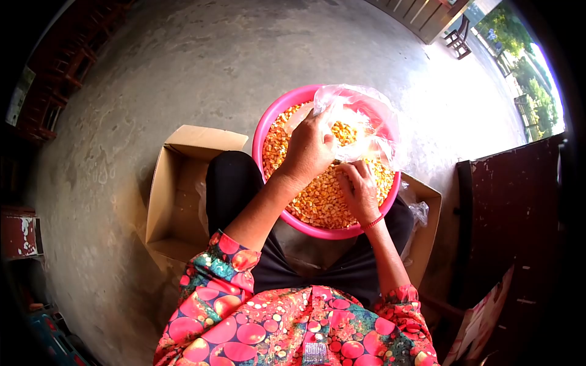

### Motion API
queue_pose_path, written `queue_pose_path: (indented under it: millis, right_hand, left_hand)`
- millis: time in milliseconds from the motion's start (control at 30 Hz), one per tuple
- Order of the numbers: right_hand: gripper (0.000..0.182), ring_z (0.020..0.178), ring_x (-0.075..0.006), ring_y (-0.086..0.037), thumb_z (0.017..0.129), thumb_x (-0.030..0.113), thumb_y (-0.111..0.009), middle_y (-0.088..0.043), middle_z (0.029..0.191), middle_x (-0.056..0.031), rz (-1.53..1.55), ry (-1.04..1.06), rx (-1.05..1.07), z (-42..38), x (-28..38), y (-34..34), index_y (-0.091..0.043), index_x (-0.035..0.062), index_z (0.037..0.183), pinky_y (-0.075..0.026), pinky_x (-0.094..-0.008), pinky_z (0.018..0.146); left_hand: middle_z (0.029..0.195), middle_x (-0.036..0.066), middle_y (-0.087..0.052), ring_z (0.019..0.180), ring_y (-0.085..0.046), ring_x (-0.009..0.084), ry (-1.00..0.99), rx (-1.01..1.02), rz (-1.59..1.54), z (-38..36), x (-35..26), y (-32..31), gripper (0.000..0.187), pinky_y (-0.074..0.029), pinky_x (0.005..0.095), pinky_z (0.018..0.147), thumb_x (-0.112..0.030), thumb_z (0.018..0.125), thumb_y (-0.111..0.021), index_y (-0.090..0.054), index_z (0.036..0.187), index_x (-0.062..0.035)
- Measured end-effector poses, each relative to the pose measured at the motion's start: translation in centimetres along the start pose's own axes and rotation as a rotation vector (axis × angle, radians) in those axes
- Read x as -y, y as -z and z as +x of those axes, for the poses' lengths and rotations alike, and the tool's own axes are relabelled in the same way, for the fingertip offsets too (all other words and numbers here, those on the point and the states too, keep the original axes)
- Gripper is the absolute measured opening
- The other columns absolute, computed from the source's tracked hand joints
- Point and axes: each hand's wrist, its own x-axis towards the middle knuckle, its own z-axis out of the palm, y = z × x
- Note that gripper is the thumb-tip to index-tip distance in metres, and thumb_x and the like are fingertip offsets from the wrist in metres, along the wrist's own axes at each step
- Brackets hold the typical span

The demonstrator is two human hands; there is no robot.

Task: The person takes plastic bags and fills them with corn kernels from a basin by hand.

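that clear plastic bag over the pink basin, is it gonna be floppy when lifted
Probably floppy: the plastic bag is thin, crinkled film, held open by the left hand. The corn kernels inside would likely make it sag and shift.

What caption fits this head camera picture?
Left hand holds a clear plastic bag open while right hand scoops corn kernels from a pink basin.

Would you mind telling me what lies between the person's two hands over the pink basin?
In the head view, yellow corn kernels in the pink basin fill the gap between the left hand and right hand, with the clear plastic bag edge just above.
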Motion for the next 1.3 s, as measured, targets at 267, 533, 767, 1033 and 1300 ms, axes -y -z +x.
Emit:
queue_pose_path:
  millis: [267, 533, 767, 1033, 1300]
  right_hand:
    - [0.008, 0.072, -0.0288, -0.057, 0.080, 0.010, -0.063, -0.057, 0.083, -0.0101, 0.098, 0.072, 0.003, 0.6, 0.2, -0.6, -0.063, 0.0060, 0.088, -0.047, -0.0376, 0.062]
    - [0.016, 0.051, -0.0174, -0.050, 0.090, 0.015, -0.057, -0.052, 0.060, -0.0045, 0.550, -0.270, 0.010, 1.8, 1.0, 0.1, -0.060, 0.0030, 0.080, -0.038, -0.0283, 0.047]
    - [0.031, 0.044, -0.0056, -0.031, 0.098, 0.027, -0.044, -0.036, 0.058, 0.0036, 1.555, -0.558, -0.118, 6.8, 3.9, 5.0, -0.047, 0.0091, 0.072, -0.024, -0.0200, 0.039]
    - [0.024, 0.046, -0.0046, -0.032, 0.097, 0.024, -0.046, -0.041, 0.061, 0.0041, 1.475, -0.470, -0.314, 12.5, 0.4, 2.7, -0.052, 0.0087, 0.080, -0.028, -0.0197, 0.040]
    - [0.023, 0.080, -0.0182, -0.062, 0.092, 0.016, -0.050, -0.066, 0.082, -0.0105, 1.312, -0.437, -0.251, 12.4, -1.8, 0.4, -0.063, -0.0021, 0.084, -0.047, -0.0285, 0.078]
  left_hand:
    - [0.114, 0.027, -0.055, 0.107, -0.054, 0.0376, -0.043, -0.021, 0.035, -0.1, 0.1, -0.1, 0.053, -0.044, 0.0389, 0.094, 0.007, 0.070, -0.050, -0.050, 0.123, 0.0042]
    - [0.111, 0.026, -0.057, 0.107, -0.055, 0.0363, -0.046, -0.034, 0.036, -0.1, 0.2, -0.2, 0.053, -0.045, 0.0380, 0.092, 0.007, 0.071, -0.050, -0.049, 0.124, 0.0034]
    - [0.108, 0.027, -0.058, 0.100, -0.059, 0.0354, -0.024, -0.006, 0.032, -0.2, 0.2, -0.3, 0.055, -0.047, 0.0370, 0.085, 0.007, 0.070, -0.049, -0.049, 0.125, 0.0027]
    - [0.111, 0.027, -0.058, 0.102, -0.058, 0.0355, 0.006, 0.014, 0.062, -0.2, 0.2, -0.2, 0.055, -0.046, 0.0375, 0.088, 0.007, 0.070, -0.049, -0.048, 0.124, 0.0043]
    - [0.109, 0.026, -0.059, 0.105, -0.056, 0.0359, -0.087, -0.026, 0.044, -0.1, 0.5, -0.3, 0.055, -0.044, 0.0376, 0.091, 0.006, 0.071, -0.051, -0.047, 0.126, 0.0040]
